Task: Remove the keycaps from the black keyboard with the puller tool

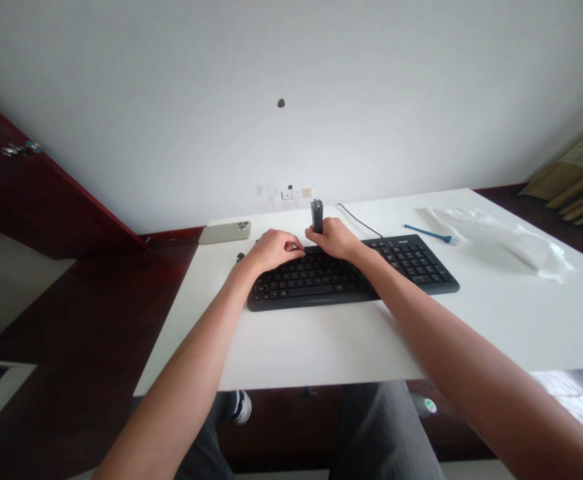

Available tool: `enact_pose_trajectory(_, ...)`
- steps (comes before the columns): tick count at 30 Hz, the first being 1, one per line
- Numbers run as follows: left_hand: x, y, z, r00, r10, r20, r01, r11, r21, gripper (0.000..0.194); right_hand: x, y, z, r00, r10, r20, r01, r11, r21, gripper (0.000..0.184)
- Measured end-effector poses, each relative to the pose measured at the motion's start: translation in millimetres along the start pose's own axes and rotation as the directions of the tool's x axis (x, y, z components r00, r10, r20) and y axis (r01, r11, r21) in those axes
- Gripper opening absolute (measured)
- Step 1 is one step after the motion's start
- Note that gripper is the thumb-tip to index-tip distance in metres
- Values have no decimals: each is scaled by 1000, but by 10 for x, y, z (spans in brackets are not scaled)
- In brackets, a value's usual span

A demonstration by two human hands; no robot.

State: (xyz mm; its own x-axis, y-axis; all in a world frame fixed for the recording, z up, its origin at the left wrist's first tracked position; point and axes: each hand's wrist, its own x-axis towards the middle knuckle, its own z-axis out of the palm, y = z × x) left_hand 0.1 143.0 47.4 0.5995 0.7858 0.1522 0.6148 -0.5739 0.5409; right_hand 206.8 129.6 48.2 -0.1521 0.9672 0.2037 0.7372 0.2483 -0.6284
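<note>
A white counter [321, 347] spreads beneath both hands' fingers, bearing a black keyboard [311, 291], long axis left to right, mostly nearer the body than they are. The right fingers [314, 235] close around a dark tool [317, 215] rising upright above them. Just left, the left fingers [294, 254] curl nearly together; whether they pinch anything, I cannot tell.

The bare left arm [196, 343] stretches from seven o'clock toward one, its wrist bent so that the hand [275, 249] turns in toward three o'clock, fingers curled and tips drawn near the thumb. The bare right arm [436, 330] slants from five o'clock toward ten; its hand [339, 238] is wrapped in a firm grip, thumb toward nine. The hands sit near each other, not touching.
</note>
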Motion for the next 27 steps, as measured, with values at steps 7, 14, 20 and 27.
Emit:
enact_pose_trajectory(7,14,-27,28,1000,-7,-5,7,1000,5,14,-33,-87,9,996,22,88,-12,994,-110,29)
enact_pose_trajectory(14,9,-10,29,1000,7,-11,-7,1000,31,13,-80,-177,-82,979,86,187,-63,990,-126,36)
enact_pose_trajectory(20,2,13,24,1000,-5,-4,5,999,32,15,-83,-181,-129,951,46,304,-35,999,-40,34)
enact_pose_trajectory(27,2,11,-3,997,-16,-78,19,999,34,15,-64,-165,-45,993,69,93,-49,976,-210,29)
